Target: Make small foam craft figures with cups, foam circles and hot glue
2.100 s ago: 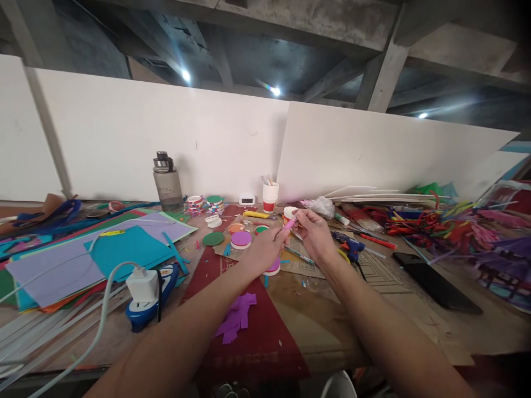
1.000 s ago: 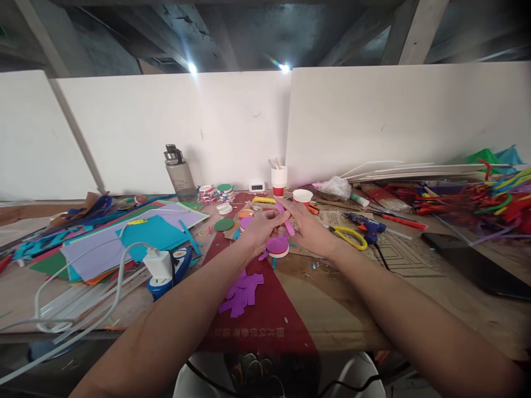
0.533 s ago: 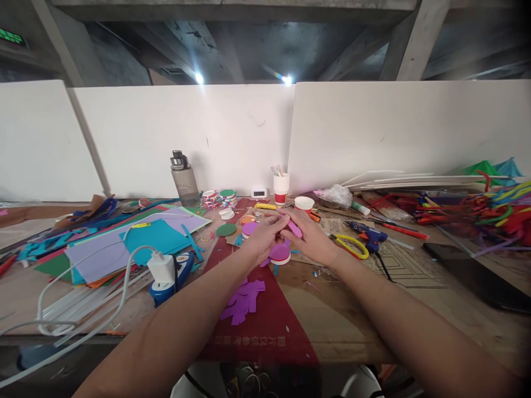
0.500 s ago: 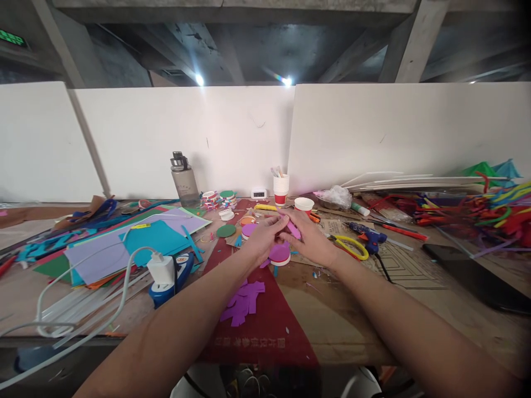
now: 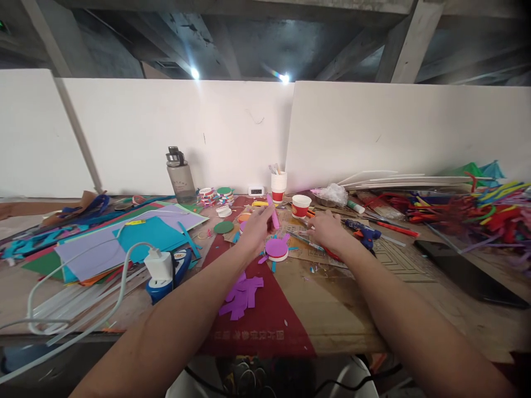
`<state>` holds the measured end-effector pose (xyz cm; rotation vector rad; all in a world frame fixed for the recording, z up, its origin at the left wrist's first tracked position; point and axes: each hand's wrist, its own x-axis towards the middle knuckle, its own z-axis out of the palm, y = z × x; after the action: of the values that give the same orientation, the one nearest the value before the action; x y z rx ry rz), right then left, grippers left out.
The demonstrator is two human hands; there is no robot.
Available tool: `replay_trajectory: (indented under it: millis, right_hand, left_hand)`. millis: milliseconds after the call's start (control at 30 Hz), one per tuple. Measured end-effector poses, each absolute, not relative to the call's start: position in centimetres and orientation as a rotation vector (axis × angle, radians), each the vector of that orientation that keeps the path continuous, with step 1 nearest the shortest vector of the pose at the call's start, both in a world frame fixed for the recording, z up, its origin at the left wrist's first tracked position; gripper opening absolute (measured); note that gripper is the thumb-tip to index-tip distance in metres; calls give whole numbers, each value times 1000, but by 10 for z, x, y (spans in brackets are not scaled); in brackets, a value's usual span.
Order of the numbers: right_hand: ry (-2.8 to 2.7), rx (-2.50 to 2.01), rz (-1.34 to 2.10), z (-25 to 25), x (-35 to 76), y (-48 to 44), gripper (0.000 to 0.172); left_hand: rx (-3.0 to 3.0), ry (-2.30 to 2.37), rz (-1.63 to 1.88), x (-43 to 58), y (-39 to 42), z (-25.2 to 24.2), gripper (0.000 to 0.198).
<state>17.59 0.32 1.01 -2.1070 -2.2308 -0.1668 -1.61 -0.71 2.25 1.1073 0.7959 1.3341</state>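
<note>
My left hand point(image 5: 258, 225) pinches a folded purple paper strip point(image 5: 274, 213) that stands nearly upright from the fingers. My right hand point(image 5: 326, 228) is closed over the handles of a pair of scissors point(image 5: 305, 241), which lie low over the cardboard with the blades pointing left. The hand hides most of the handles. Between my hands sits a round white-rimmed piece with a purple top point(image 5: 276, 249), with purple and blue paper tabs sticking out round it. Loose purple paper strips point(image 5: 243, 296) lie in a pile nearer to me.
A paper cup point(image 5: 301, 205) and a cup stack point(image 5: 279, 185) stand behind my hands. The hot glue gun point(image 5: 365, 233) and black tablet-like slab point(image 5: 468, 271) lie right. Coloured paper point(image 5: 153, 243), a power strip point(image 5: 178, 271) with cable, and a bottle point(image 5: 181, 179) are left.
My hands have moved apart. The purple strip now stays in my left hand alone, while my right hand has moved right and down onto the scissors.
</note>
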Motion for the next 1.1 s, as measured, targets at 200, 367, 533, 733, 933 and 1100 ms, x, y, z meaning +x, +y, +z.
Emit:
replay_trajectory:
  millis: [200, 367, 533, 733, 933, 1100]
  right_hand:
    - [-2251, -1966, -142, 0, 161, 4, 19]
    - [-1960, -1743, 58, 11, 168, 7, 23]
    - [-1311, -908, 733, 22, 172, 4, 25]
    - [-1309, -746, 852, 28, 165, -4, 27]
    - [-1323, -774, 812, 26, 165, -4, 22]
    - [-1364, -835, 791, 26, 163, -5, 25]
  left_hand:
    - [1488, 840, 1186, -17, -8, 17, 30]
    - [1689, 827, 1074, -17, -12, 17, 27]
    - [1785, 852, 964, -17, -15, 16, 31]
    - [1811, 816, 938, -16, -14, 14, 34]
    - [1844, 830, 931, -16, -16, 14, 35]
    - [1889, 849, 916, -16, -16, 14, 34]
